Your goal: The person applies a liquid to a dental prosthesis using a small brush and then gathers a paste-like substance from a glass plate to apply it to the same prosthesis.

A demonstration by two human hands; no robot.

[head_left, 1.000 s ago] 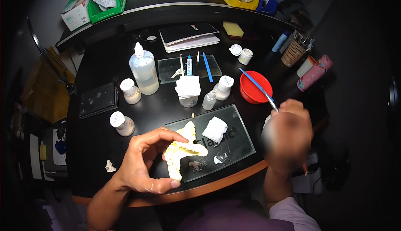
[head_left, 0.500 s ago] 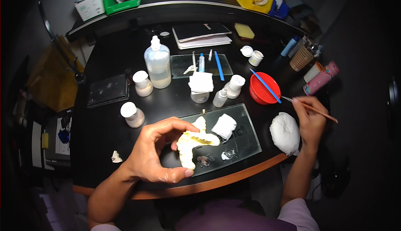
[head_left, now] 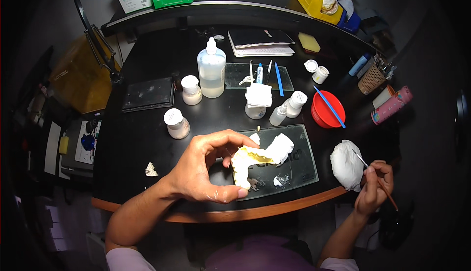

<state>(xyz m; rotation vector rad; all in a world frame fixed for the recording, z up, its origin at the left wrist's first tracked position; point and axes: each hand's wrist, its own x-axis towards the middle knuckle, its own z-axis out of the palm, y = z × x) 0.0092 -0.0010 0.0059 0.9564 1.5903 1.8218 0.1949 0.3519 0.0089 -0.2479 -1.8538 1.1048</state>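
Observation:
A cream-yellow horseshoe-shaped dental arch is pinched between the thumb and fingers of my left hand, raised over the near edge of a dark glass slab. At the right, my right hand grips a slim paintbrush with a brown handle. The brush tip lies over the edge of a rounded white tissue pad; whether it touches cannot be told. On the slab are a folded white tissue, partly behind the arch, a small white dab and a dark smear.
Behind the slab stand a red bowl with a blue stick across it, lidded jars and a large clear bottle. A pale fragment lies at the left. A pink bottle is at the far right.
My right hand has moved down toward the table's near edge, taking the brush tip from beside the red bowl to the white pad. The arch has turned in my left hand. The view has shifted.

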